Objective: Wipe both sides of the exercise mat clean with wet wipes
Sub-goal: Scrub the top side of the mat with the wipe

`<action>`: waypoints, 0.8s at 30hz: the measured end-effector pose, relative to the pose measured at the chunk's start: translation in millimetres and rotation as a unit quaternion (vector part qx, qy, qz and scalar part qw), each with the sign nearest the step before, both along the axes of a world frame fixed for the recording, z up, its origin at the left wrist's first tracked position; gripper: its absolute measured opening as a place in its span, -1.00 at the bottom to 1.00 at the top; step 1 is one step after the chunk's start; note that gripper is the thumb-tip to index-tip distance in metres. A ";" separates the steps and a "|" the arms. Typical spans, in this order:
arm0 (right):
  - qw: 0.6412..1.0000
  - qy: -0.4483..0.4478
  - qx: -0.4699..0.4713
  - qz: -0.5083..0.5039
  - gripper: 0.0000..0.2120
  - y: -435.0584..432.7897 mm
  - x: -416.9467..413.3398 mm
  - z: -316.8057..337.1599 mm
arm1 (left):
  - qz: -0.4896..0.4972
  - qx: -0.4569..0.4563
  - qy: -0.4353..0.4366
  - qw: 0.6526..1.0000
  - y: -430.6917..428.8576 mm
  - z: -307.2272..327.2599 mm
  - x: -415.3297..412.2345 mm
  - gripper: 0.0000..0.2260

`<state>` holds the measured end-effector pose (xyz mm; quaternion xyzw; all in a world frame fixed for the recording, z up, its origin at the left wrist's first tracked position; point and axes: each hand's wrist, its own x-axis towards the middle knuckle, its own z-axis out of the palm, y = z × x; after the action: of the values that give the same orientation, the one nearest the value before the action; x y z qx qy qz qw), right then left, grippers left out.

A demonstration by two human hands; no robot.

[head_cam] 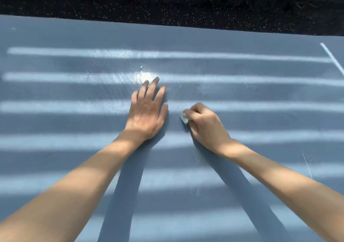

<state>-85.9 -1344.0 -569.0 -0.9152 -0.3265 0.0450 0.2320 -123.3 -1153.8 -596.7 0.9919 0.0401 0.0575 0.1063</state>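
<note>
**Wipe pressed to the mat, wet patch ahead and to the left**

The slate-blue foam exercise mat [242, 96] lies flat and fills nearly the whole view, its long axis running left to right and its far edge straight across the top. A small crumpled whitish wet wipe [184, 118] sits on the mat near the centre. The right hand [206, 124] grips it with fingers curled around it, knuckles up, pressing it down. Just beside it, the left hand [147, 115] rests flat on the mat, fingers straight and spread, bracing.

A glistening wet patch [145, 76] lies just past the left fingertips, ahead and left of the wipe. The mat to the right looks drier, so the stroke probably belongs that way, along the long axis. The right hand is the nearer one.

Bands of sunlight stripe the surface, and a thin white line [331, 59] crosses its right end. Beyond the far edge is dark speckled flooring [167, 3].
</note>
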 end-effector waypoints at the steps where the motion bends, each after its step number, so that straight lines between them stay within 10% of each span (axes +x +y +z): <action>1: 1.000 -0.003 0.009 -0.002 -0.83 5.5 2.4 -1.4 | 0.007 -0.004 0.010 1.000 1.5 1.1 13.0 -0.48; 6: 0.979 0.070 -0.052 0.185 -0.65 5.9 -18.2 2.6 | -0.006 0.004 0.016 1.000 13.5 4.2 75.1 -0.49; 11: 1.000 0.016 0.012 0.019 -0.69 19.4 43.8 -8.3 | 0.021 0.005 0.046 0.999 21.9 2.4 108.2 -0.36; 15: 0.988 0.033 -0.013 0.152 -0.73 13.1 31.2 -6.3 | 0.025 -0.005 0.035 0.999 20.3 -2.4 106.8 -0.36; 19: 0.999 -0.030 0.025 0.010 -0.79 27.2 102.0 -5.4 | 0.033 0.007 0.035 0.999 20.0 -0.6 109.9 -0.42; 24: 0.992 0.053 -0.006 0.111 -0.80 27.2 62.7 -0.5 | 0.034 0.025 0.097 0.994 22.0 -0.5 112.8 -0.37</action>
<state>-23.1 -1316.8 -569.5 -0.8710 -0.4131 0.1209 0.2369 -10.5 -1131.8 -597.2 0.9932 0.0828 -0.0346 0.0747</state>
